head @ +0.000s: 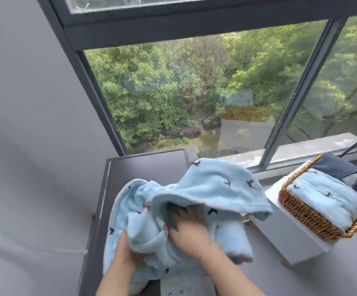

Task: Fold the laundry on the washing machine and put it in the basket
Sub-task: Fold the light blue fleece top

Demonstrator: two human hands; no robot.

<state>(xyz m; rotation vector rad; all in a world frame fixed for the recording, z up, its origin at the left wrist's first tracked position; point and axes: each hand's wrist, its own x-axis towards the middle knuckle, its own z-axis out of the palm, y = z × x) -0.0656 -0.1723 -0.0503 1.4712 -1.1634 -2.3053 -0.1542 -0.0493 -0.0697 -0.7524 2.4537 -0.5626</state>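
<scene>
While the light blue fleece blanket (205, 189) lies bunched on the grey top of the washing machine (147, 165), both hands are busy in it. The left hand (130, 251) grips a thick fold near the blanket's left side, fingers curled round the cloth. The right hand (186, 223) reaches under a raised flap — its fingers are spread and pushed into the fabric (if they hold something there, I cannot tell). To the right, well apart, a wicker basket (305, 216) stands on a white box (288, 238); it already holds a folded blue blanket (327, 195) and dark grey clothes (339, 167).
</scene>
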